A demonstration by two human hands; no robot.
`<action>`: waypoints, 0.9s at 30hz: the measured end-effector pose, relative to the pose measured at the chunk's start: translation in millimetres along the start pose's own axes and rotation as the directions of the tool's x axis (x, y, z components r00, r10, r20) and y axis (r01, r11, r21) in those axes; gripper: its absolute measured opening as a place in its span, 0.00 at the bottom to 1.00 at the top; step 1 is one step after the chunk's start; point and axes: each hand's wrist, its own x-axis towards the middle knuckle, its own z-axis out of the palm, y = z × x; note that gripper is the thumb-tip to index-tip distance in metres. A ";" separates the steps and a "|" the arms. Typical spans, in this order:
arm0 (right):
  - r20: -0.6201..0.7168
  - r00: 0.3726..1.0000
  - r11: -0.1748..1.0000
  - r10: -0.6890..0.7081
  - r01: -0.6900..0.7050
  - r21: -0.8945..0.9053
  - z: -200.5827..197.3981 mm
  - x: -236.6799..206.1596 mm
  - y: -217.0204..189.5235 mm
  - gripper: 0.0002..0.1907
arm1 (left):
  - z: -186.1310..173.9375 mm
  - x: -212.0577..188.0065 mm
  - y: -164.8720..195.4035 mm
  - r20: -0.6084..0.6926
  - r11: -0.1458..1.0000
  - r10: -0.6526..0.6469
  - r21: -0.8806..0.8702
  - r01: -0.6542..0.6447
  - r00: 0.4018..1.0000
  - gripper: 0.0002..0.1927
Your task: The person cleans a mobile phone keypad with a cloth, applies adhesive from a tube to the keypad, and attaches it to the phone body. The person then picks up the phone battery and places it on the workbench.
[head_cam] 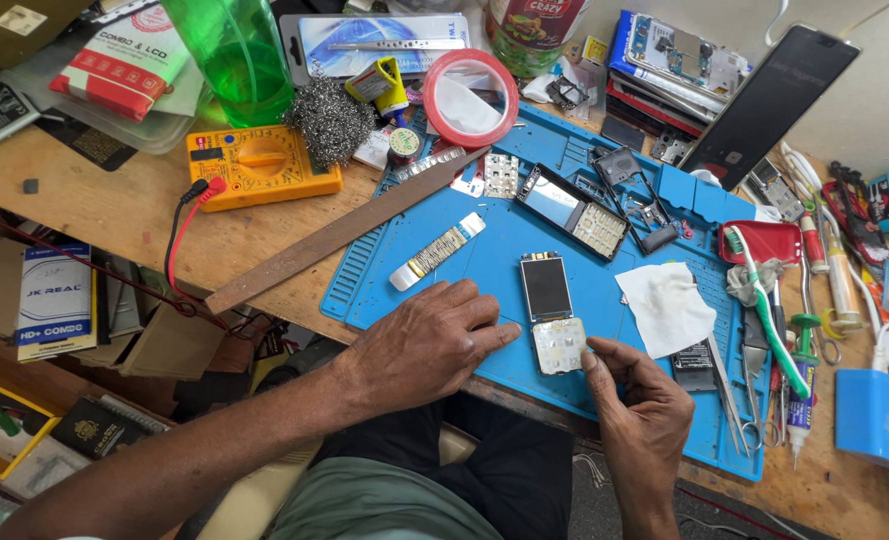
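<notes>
Phone board [553, 312], dark screen above pale keypad, flat on blue mat [485, 262]

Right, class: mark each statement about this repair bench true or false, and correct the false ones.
1. The left hand rests flat on the blue mat. True.
2. The right hand touches the keypad end of the opened phone. True.
3. The yellow multimeter lies on the blue mat. False: it sits on the wooden bench beside it.
4. The toothbrush is red. False: it is green and white.
5. The roll of red tape lies at the mat's far edge. True.
</notes>
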 end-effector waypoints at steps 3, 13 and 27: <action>-0.008 1.000 0.999 0.004 -0.004 -0.034 0.1 -0.4 0.6 0.12 | -1.0 -0.3 0.2 -0.001 1.000 0.002 0.007 -0.002 1.000 0.18; -0.002 1.000 1.000 -0.012 0.012 -0.017 1.0 -1.1 7.1 0.11 | 4.8 0.6 0.6 0.050 0.999 -0.020 -0.025 0.021 0.999 0.16; 0.005 0.999 0.999 -0.034 0.034 -0.001 1.9 -0.5 2.1 0.11 | 5.4 6.1 2.1 0.113 1.000 -0.005 0.018 0.003 0.994 0.22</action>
